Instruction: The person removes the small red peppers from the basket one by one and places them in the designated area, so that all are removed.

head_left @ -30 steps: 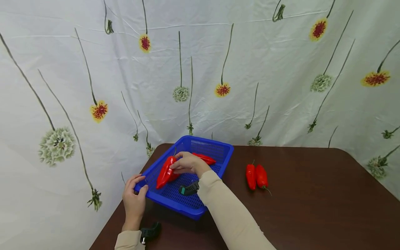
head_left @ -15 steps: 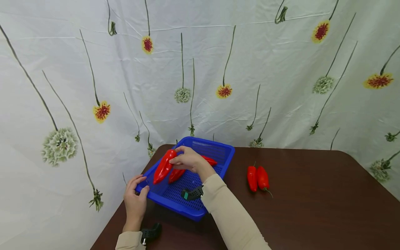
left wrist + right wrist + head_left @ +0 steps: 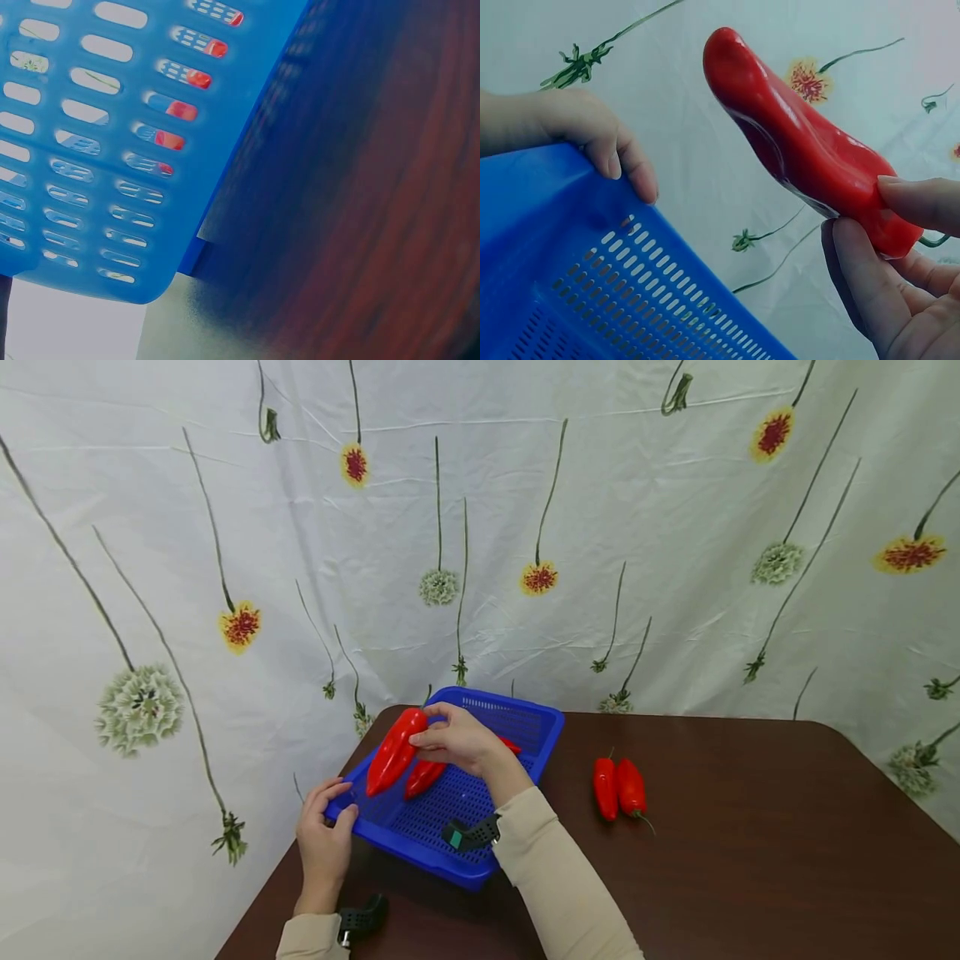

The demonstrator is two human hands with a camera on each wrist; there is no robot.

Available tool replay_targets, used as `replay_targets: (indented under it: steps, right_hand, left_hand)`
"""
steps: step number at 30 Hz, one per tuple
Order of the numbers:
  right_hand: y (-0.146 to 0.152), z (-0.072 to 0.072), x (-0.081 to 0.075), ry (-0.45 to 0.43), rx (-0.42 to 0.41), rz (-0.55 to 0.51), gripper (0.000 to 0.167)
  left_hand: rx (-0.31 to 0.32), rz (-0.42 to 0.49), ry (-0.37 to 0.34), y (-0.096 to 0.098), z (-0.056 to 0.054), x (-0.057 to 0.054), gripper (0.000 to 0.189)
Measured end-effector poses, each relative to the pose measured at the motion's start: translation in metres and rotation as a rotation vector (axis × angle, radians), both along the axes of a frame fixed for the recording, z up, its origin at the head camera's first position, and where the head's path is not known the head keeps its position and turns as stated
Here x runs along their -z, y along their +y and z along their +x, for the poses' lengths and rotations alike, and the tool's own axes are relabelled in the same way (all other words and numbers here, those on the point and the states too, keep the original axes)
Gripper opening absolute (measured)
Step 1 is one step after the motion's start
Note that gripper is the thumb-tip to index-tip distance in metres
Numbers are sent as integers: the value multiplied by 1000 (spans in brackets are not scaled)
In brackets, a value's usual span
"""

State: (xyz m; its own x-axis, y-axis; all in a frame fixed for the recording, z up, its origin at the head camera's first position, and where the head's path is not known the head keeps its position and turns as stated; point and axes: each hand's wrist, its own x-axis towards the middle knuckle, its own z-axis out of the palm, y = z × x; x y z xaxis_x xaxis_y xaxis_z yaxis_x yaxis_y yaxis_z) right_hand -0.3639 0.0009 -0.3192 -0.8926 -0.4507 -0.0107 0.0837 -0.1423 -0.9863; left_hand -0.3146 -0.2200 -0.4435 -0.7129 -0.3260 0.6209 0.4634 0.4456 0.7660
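Note:
My right hand (image 3: pixel 463 745) pinches a glossy red pepper (image 3: pixel 395 752) near its green stem, between thumb and fingers. The pepper hangs tilted above the left part of a blue perforated plastic basket (image 3: pixel 408 852), its tip down. In the right wrist view, that pepper (image 3: pixel 795 135) is apart from the basket wall (image 3: pixel 656 255). My left hand (image 3: pixel 324 839) grips the basket's near-left corner, its fingers over the rim. Inside the basket lie another red pepper (image 3: pixel 423 781) and one (image 3: pixel 511 745) mostly hidden behind my right hand. Red shows through the basket's slots (image 3: pixel 169 140) in the left wrist view.
Two red peppers, one (image 3: pixel 604 789) and another (image 3: pixel 631 788), lie side by side on the dark brown table (image 3: pixel 750 827), right of the basket. A white cloth with printed flowers (image 3: pixel 502 635) hangs behind the table. Black wrist devices sit at both sleeves.
My right hand has lifted the pepper up from inside the basket and drawn slightly right. More of the pepper beneath it now shows. My left hand has stayed on the corner.

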Motion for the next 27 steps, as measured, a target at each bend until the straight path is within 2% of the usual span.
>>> replay_targets:
  steps: [7, 19, 27]
  right_hand:
    - [6, 6, -4, 10, 11, -30, 58]
    - [17, 14, -1, 6, 33, -100, 53]
    - [27, 19, 1, 17, 53, -109, 50]
  left_hand:
    - [-5, 1, -8, -1, -1, 0, 26]
    - [7, 7, 9, -1, -1, 1, 27]
    - [25, 24, 24, 0, -1, 0, 26]
